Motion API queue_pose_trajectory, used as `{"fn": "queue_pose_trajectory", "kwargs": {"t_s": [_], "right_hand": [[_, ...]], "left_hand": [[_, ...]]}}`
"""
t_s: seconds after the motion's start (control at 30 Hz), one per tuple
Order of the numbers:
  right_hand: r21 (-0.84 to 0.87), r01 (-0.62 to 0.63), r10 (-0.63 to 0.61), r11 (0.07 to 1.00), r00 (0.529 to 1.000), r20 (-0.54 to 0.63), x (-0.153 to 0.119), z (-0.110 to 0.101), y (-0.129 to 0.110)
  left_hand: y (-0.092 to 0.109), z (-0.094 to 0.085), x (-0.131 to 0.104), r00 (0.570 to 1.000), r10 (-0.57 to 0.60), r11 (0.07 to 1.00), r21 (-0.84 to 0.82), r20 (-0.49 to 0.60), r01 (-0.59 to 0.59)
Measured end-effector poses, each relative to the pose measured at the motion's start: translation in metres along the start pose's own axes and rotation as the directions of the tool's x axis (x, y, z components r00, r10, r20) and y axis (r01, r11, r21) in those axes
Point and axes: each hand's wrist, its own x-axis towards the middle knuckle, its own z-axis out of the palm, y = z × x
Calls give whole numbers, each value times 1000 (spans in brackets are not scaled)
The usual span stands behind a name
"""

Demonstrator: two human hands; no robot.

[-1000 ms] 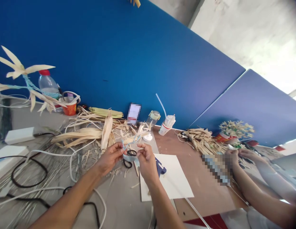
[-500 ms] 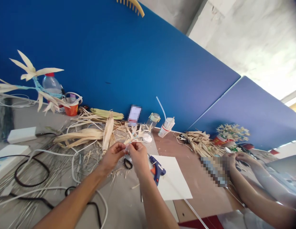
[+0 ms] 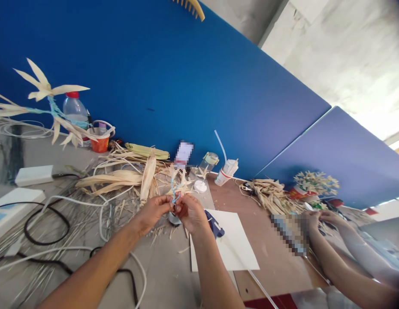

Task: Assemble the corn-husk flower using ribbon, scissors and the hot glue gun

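Note:
Before me, both hands are closed at the fingertips around a small husk flower sprig (image 3: 174, 191) with a light blue wrapped stem and pale pointed petals above. My left hand (image 3: 155, 211) pinches it from the left. My right hand (image 3: 190, 211) grips it from the right, its fingers curled and partly hiding the stem. Just right of my right wrist a blue glue gun (image 3: 215, 224) lies on a white sheet (image 3: 241, 246), partly covered by my arm. Dried corn husks (image 3: 112, 182) lie beyond my left hand.
At left, a larger husk flower branch (image 3: 53, 105) stands before a bottle (image 3: 72, 107) and orange cup (image 3: 99, 143). Cables (image 3: 101, 214) and thin wires cross the table. A phone (image 3: 183, 153), jar (image 3: 208, 163) and white cup (image 3: 225, 174) line the blue partition. Another person's hands (image 3: 318, 219) work at right.
My right hand has turned and opened out slightly, so more of the blue stem shows between my hands. The view has shifted a little, and my right arm covers more of the glue gun.

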Motion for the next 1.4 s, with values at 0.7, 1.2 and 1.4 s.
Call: {"fn": "queue_pose_trajectory", "kwargs": {"t_s": [0.7, 1.2, 1.4], "right_hand": [[-332, 216, -260, 918, 961, -94, -15, 1, 16], [-156, 186, -221, 970, 944, -244, -10, 3, 29], [-183, 246, -289, 952, 918, -270, -11, 6, 48]], "left_hand": [[-5, -2, 6, 944, 193, 970, 196, -267, -143], [-5, 2, -3, 822, 479, 740, 645, -307, -190], [-6, 0, -5, 803, 521, 635, 760, -290, -138]]}}
